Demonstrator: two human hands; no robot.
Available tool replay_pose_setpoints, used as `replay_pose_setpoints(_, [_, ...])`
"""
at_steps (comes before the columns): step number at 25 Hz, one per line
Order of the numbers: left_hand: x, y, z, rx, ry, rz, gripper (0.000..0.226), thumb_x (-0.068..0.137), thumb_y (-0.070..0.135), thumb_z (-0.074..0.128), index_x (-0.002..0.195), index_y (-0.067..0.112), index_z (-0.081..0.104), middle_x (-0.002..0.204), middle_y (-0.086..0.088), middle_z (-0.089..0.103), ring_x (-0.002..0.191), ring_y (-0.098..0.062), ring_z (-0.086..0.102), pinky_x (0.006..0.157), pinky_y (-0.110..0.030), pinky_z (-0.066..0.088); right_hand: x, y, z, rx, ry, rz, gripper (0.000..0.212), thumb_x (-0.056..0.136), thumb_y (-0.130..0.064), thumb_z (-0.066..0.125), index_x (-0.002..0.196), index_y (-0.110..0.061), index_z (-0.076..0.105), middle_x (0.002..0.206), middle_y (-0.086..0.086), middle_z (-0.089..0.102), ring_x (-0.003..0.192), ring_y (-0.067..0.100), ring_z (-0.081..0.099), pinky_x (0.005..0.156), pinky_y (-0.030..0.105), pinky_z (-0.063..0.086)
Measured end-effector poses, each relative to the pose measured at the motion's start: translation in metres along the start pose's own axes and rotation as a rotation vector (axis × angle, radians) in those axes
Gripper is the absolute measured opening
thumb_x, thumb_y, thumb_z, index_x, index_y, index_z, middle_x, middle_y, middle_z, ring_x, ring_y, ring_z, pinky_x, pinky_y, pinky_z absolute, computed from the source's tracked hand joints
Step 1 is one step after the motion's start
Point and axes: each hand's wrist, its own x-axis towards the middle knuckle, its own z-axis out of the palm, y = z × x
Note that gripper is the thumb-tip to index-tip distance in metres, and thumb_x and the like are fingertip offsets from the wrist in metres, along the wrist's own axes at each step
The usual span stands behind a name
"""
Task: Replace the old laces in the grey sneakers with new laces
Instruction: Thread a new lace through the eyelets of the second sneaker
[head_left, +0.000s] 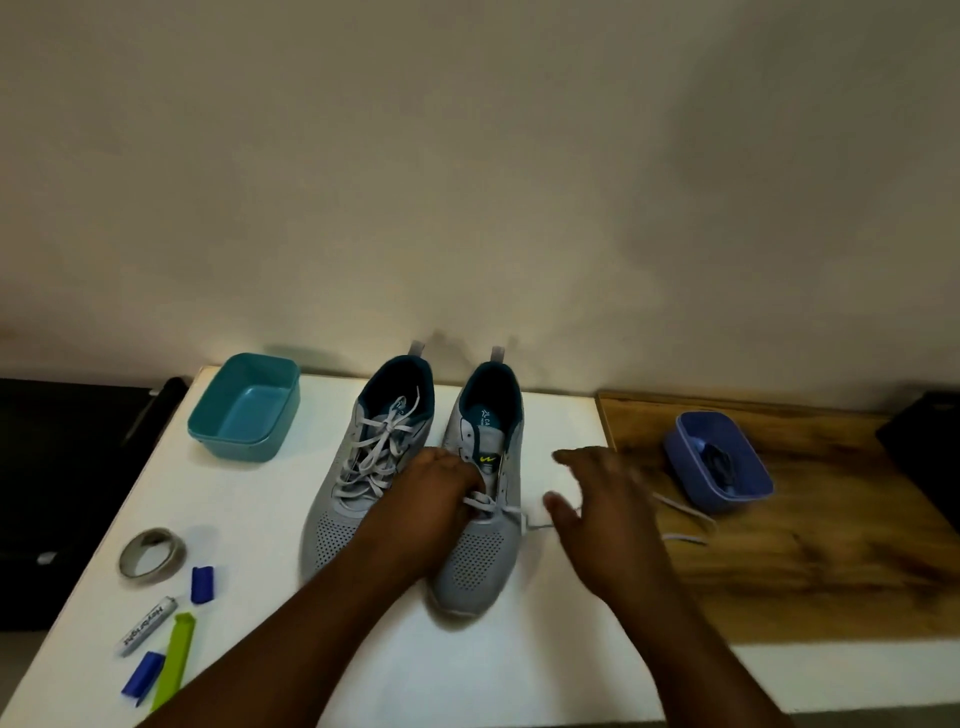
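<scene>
Two grey sneakers stand side by side on the white table top (561, 431), toes toward the camera. The right-hand sneaker (480, 519) is mostly unlaced: its upper eyelets are bare and a white lace (498, 506) crosses only the lowest rows, then trails off over the table to the right, where motion blur makes its course hard to follow. The left hand (441, 486) lies on this shoe's throat with fingers curled down at the lace; the fingertips are hidden against the tongue, so whether they pinch the lace cannot be told. The right hand (592, 506) hovers just beside the shoe, fingers spread and loosely extended, blurred; whether it touches the lace is unclear. The left-hand sneaker (363, 462) is fully laced in white and tied, part of its toe covered by the left forearm.

On the wooden board (779, 582) to the right sits a purple tub (719, 462) holding something dark, too indistinct to name. An empty teal tub (244, 408) stands at the table's far left. Near the left edge lie a tape roll (151, 556), a marker (147, 625), a green clip (174, 652) and two blue caps (202, 584)
</scene>
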Motion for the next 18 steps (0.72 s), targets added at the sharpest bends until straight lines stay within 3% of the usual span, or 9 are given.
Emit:
replay_pose_setpoints(3, [0.002,-0.003,-0.001,-0.041,0.023,-0.025,0.014,0.091,0.031,0.068,0.103,0.027,0.074,0.100,0.007,0.065,0.097,-0.013,0.058,0.084,-0.031,0.048,-0.003,-0.015,0.026,0.158,-0.223,-0.059,0.054,0.088,-0.055,0.069,0.136,-0.038,0.050,0.133,-0.009,0.060,0.118,0.016,0.056,0.096,0.036,0.048])
replay_pose_setpoints(6, [0.001,-0.003,0.000,-0.101,0.036,-0.046,0.015,0.090,0.033,0.070,0.102,0.025,0.076,0.095,0.006,0.063,0.090,-0.010,0.059,0.080,-0.029,0.049,-0.005,-0.023,0.036,0.206,-0.169,-0.043,0.063,0.085,-0.053,0.072,0.137,-0.038,0.040,0.131,-0.007,0.060,0.113,0.015,0.060,0.088,0.029,0.050])
replay_pose_setpoints(10, [0.002,0.001,-0.025,-0.151,0.017,-0.061,0.019,0.096,0.027,0.065,0.110,0.023,0.078,0.105,0.004,0.072,0.092,-0.009,0.063,0.081,-0.019,0.046,-0.008,-0.027,0.042,0.123,-0.177,-0.144,0.094,0.090,-0.043,0.066,0.156,-0.053,0.000,0.141,0.001,0.042,0.113,0.021,0.058,0.090,0.036,0.056])
replay_pose_setpoints(11, [0.004,0.002,-0.038,-0.130,0.042,-0.083,0.020,0.098,0.027,0.064,0.111,0.021,0.077,0.106,0.003,0.073,0.091,-0.010,0.064,0.080,-0.018,0.046,-0.008,-0.027,0.044,0.085,-0.182,-0.158,0.095,0.091,-0.042,0.065,0.156,-0.055,-0.002,0.144,0.002,0.038,0.114,0.022,0.058,0.092,0.036,0.056])
replay_pose_setpoints(15, [0.000,0.001,-0.080,-0.048,0.483,-0.226,0.019,0.101,0.026,0.055,0.093,0.021,0.072,0.081,0.005,0.069,0.072,-0.011,0.059,0.062,-0.024,0.037,-0.008,-0.026,0.043,0.060,-0.127,-0.193,0.076,0.091,-0.042,0.064,0.152,-0.051,0.019,0.148,0.001,0.040,0.116,0.024,0.060,0.094,0.035,0.055])
replay_pose_setpoints(18, [-0.015,0.014,-0.082,-0.375,0.593,-0.296,0.022,0.099,0.023,0.056,0.080,0.022,0.065,0.066,0.009,0.063,0.063,-0.007,0.058,0.059,-0.026,0.043,-0.008,-0.021,0.040,0.098,-0.125,-0.194,0.069,0.094,-0.039,0.064,0.151,-0.050,0.026,0.142,-0.003,0.047,0.113,0.023,0.062,0.091,0.036,0.055])
